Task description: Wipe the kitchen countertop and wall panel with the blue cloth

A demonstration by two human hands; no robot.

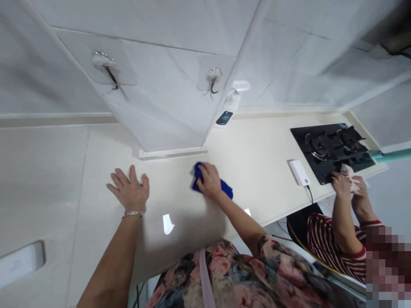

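Note:
My left hand lies on the pale countertop with its fingers spread and nothing in it; a silvery bracelet circles that wrist. To the right, my right hand presses on a blue cloth, its fingers curled round part of it. The cloth rests on the counter just in front of the tiled wall corner, and some of it sticks out beneath my wrist.
Behind the corner stands a white bottle with a dark label. A white device with a cable lies beside the black gas hob. Another person's hands hold a pale cloth at the hob's front edge. Two hooks hang on the wall.

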